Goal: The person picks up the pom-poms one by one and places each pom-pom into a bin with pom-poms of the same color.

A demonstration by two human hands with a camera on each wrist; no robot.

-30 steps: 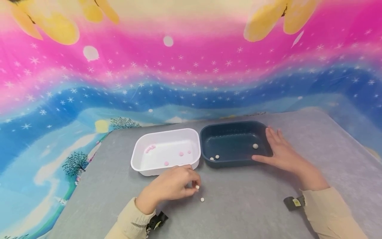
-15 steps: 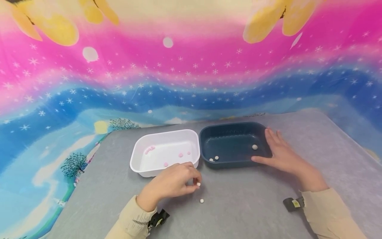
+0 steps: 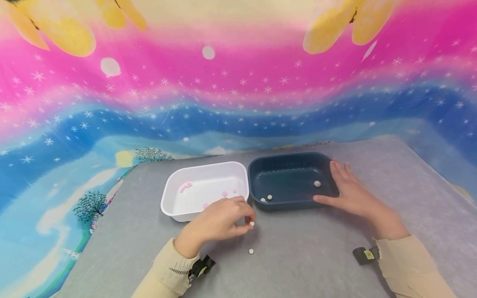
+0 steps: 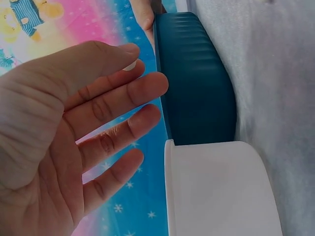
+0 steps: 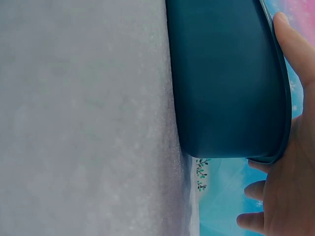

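Observation:
Between thumb and index finger, my left hand [image 3: 225, 219] pinches a small white ball [image 3: 252, 224], held just off the front right corner of a white tub [image 3: 167, 203]. The left wrist view shows a sliver of that white ball [image 4: 130, 66] behind the thumb tip, with the other fingers spread. My right hand [image 3: 354, 194] rests on the right end of a dark teal tub [image 3: 290, 205], thumb over the front rim and fingers extended along the side. Three white balls lie inside the teal tub. Another white ball [image 3: 251, 251] is on the table below my left hand.
The two tubs stand side by side, nearly touching, on a grey-covered table [image 3: 305, 256]. Several small pink pieces [image 3: 225, 193] lie in the white tub. A colourful printed cloth [image 3: 231, 91] hangs behind the table.
My left hand has moved up and slightly right with the pinched ball, nearing the teal tub. My right hand stays in place on the teal tub.

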